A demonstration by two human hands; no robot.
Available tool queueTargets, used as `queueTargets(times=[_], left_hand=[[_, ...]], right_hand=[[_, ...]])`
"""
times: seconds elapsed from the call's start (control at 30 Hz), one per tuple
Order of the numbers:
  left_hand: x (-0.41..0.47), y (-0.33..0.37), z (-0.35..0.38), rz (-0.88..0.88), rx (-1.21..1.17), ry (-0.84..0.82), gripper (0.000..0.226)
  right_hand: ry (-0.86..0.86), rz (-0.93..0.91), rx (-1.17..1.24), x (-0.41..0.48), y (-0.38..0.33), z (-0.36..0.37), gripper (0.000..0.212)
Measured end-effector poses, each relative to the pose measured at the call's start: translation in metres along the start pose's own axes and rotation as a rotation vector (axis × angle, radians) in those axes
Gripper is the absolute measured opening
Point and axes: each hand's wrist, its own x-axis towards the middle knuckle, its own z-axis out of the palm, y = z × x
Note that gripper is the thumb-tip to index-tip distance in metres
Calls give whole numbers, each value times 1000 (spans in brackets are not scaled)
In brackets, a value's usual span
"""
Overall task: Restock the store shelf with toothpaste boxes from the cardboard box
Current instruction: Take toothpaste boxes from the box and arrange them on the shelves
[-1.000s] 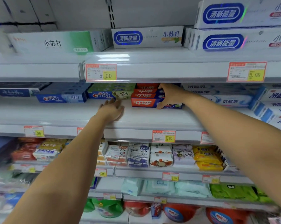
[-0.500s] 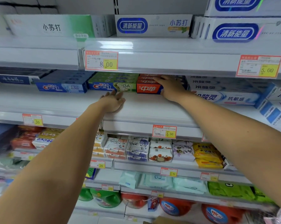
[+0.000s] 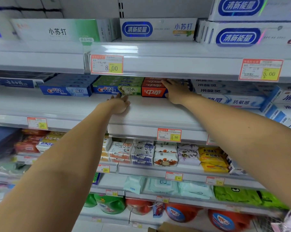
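Step, as judged: squaring red toothpaste boxes point(image 3: 154, 92) toward back edge of shelf point(image 3: 158, 114), touching green boxes point(image 3: 118, 89). Right hand point(image 3: 175, 92) flat against stack, fingers straight, clamping nothing. Left hand point(image 3: 119, 104) resting slack near front edge, empty. Next: withdraw, fetch more from cardboard box.

Bare shelf front point(image 3: 151, 114); toothpaste boxes point(image 3: 118, 90) behind.

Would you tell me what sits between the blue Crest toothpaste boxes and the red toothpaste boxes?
The head view shows a stack of green Crest toothpaste boxes there.
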Motion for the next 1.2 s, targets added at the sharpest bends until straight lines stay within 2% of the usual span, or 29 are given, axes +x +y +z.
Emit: queueTargets(times=[0.23, 0.37, 0.43, 0.47, 0.57, 0.6, 0.67, 0.73, 0.83, 0.97, 1.07, 1.2], left_hand=[[-15, 20, -1, -61, 45, -33, 53], [-38, 22, -7, -126, -306, 28, 51], [-61, 29, -6, -30, -421, 134, 44], [-73, 32, -1, 46, -462, 239, 39], [-127, 38, 34, 280, -588, 697, 26], [-144, 37, 51, 328, -643, 785, 23], [-170, 33, 88, 372, -716, 840, 26], [-187, 25, 135, 351, -740, 769, 31], [-207, 16, 212, 240, -819, 562, 36], [-229, 18, 310, 70, -848, 311, 34], [-249, 25, 379, -107, -862, 143, 29], [-267, 38, 473, -325, -799, -85, 17]], right_hand=[[-104, 15, 6, -1, 0, -6, 66], [-69, 9, 84, -17, -6, -13, 67], [39, -11, 216, -38, -19, -19, 62], [126, -41, 279, -52, -27, -21, 56], [409, -127, 390, -114, -46, -21, 24], [444, -143, 421, -137, -49, -17, 25], [414, -179, 455, -183, -55, -1, 39], [281, -220, 456, -220, -60, 26, 45], [17, -244, 423, -253, -59, 95, 43], [-382, -154, 425, -280, -50, 202, 16], [-585, -111, 415, -299, -33, 284, 35], [-770, -48, 370, -335, -6, 383, 38]])
